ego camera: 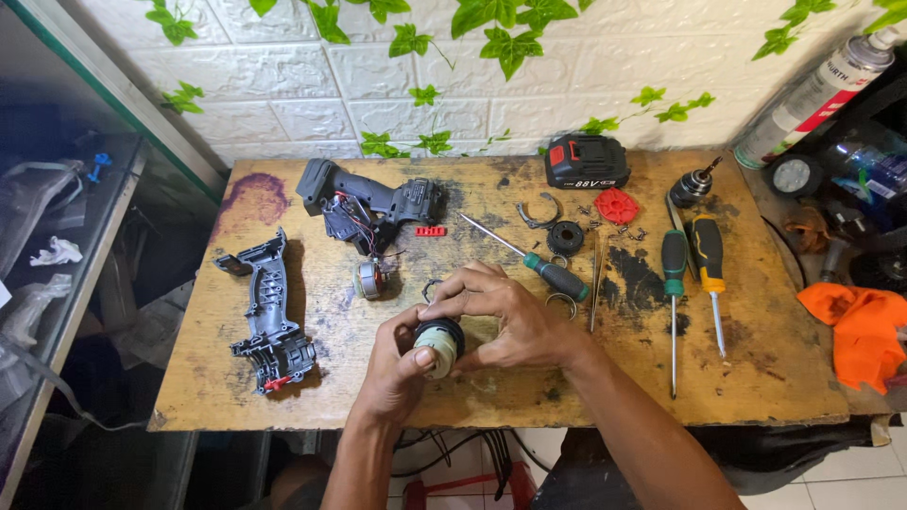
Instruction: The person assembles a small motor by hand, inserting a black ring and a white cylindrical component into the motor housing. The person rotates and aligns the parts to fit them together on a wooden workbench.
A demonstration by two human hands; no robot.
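A worn wooden table (756,378) is seen from above, set against a white brick wall with green ivy. At far left a glass cabinet (66,236) is visible. On the table's left side an empty grey drill housing half (269,316) is laid lengthwise. Up and right of it, the other housing half (373,203) with exposed wires is placed, and a small motor (370,280) is seen just below it, with a small red part (430,230) beside.

At centre front, a round grey gearbox piece (438,344) is held just above the table edge. It is gripped from below by the left hand (397,373), thumb pressed on its face. The right hand (505,316) is curled over the top, fingers pinching its rim.

A green-handled screwdriver (539,266) is laid diagonally just behind the right hand. Further back, a black ring (565,236), a black battery pack (586,161) and a red plastic disc (616,205) are found. To the right, a drill chuck (690,186), a second green screwdriver (674,283) and a yellow-black screwdriver (709,269) are laid side by side. At far right, a spray can (817,94) and an orange cloth (860,331) are seen off the table.
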